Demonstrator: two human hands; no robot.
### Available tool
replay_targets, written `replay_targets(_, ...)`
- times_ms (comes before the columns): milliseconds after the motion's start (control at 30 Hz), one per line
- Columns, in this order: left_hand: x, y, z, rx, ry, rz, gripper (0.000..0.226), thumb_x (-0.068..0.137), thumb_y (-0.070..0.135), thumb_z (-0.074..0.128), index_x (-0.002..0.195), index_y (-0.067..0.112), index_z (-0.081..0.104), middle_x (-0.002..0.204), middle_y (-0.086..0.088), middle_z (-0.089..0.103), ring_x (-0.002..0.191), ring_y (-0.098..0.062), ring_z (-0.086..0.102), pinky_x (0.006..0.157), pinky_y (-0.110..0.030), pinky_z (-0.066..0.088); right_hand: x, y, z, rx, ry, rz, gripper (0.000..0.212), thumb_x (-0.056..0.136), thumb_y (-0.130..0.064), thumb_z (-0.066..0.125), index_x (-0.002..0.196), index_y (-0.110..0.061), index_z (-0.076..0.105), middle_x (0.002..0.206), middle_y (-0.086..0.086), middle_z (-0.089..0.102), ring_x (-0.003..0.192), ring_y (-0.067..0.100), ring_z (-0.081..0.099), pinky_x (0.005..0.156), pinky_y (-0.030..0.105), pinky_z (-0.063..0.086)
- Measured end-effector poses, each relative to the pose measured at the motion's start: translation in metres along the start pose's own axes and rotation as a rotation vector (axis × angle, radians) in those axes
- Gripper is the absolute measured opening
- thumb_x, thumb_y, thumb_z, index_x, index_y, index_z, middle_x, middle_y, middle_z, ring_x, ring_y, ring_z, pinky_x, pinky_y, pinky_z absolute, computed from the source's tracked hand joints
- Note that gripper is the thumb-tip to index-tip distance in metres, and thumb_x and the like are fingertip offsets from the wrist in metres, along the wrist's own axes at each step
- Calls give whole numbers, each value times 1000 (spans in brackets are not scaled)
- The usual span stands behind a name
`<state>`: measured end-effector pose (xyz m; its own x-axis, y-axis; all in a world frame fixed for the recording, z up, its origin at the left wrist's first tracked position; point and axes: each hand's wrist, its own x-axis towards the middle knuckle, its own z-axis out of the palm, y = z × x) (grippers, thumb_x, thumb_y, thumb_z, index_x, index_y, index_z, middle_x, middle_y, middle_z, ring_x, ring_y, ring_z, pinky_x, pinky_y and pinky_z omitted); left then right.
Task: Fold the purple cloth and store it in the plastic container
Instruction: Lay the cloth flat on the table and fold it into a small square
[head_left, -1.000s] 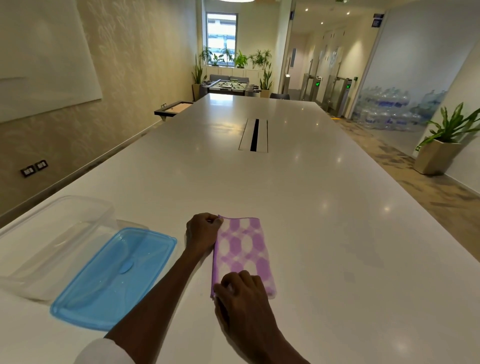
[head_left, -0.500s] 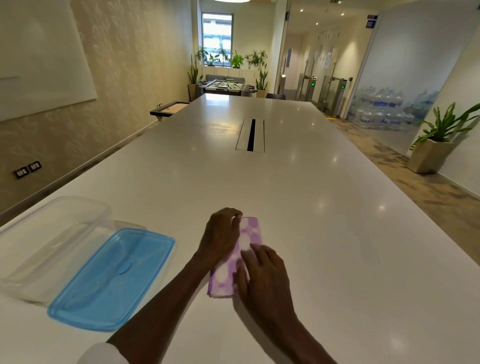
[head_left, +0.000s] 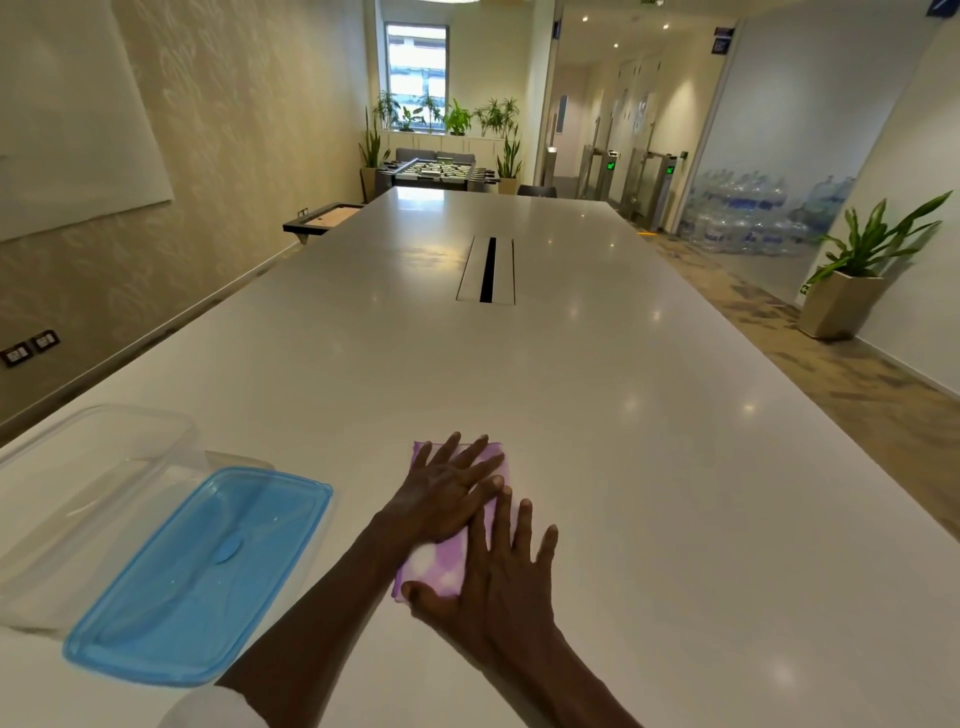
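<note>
Most of the purple cloth (head_left: 441, 569) is hidden under both hands; its fold count cannot be confirmed. The left hand (head_left: 441, 499) lies flat on its upper half, fingers straight and spread. The right hand (head_left: 498, 582) lies flat on its lower right edge, apparently pressing. The cloth is a narrow strip at lower centre on the white table (head_left: 649, 441), right of the blue lid (head_left: 202, 571) and clear plastic container (head_left: 88, 499).

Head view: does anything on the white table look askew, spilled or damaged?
Nothing stands out. Both hands, left and right, press flat on the folded purple checked cloth. The blue plastic lid leans on the rim of the open clear plastic container. No spills.
</note>
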<state>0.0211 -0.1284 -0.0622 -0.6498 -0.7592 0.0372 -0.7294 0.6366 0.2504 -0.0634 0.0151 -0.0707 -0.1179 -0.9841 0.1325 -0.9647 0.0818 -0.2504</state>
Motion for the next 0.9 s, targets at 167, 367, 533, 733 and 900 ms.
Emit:
replay_targets(167, 1, -1, 0, 4, 0, -10, 70, 85, 72, -4, 150, 47, 5, 162, 15, -3, 150, -18, -11, 118, -47, -10, 0, 5, -8, 17, -99, -50, 126, 65, -95, 25, 153, -15, -16, 158, 15, -27, 147, 40, -20, 116, 56, -14)
replay_targets(367, -5, 7, -7, 41, -1, -4, 68, 89, 71, 5, 151, 43, 8, 163, 8, -8, 148, -23, -19, 115, -51, -16, -12, 30, -39, 167, -157, -182, 105, 75, -72, 59, 154, -23, 11, 159, 9, 18, 141, 28, 18, 111, 32, 23)
replay_targets(533, -16, 28, -24, -163, 10, 23, 54, 99, 55, 24, 150, 39, 20, 164, 5, 1, 150, -20, -11, 118, -54, -8, -27, 46, -46, 56, -145, -125, 81, 84, -52, 63, 150, -37, 18, 120, 5, 50, 104, 21, 49, 74, 26, 35)
replay_targets(733, -44, 41, -23, -566, -42, 10, 41, 103, 35, 34, 143, 29, 43, 154, 0, 40, 145, -18, 31, 120, -48, 24, -25, 48, -54, 286, -69, -164, 42, 86, -18, 56, 124, -35, 60, 100, 0, 73, 88, 20, 65, 69, 24, 39)
replay_targets(900, -59, 32, -8, -403, -126, 26, 44, 106, 37, 18, 144, 39, 39, 159, 12, 26, 149, -7, 11, 122, -44, 5, -28, 49, -52, 363, -13, -270, 41, 81, 0, 56, 113, -21, 72, 91, 6, 71, 85, 21, 61, 71, 25, 39)
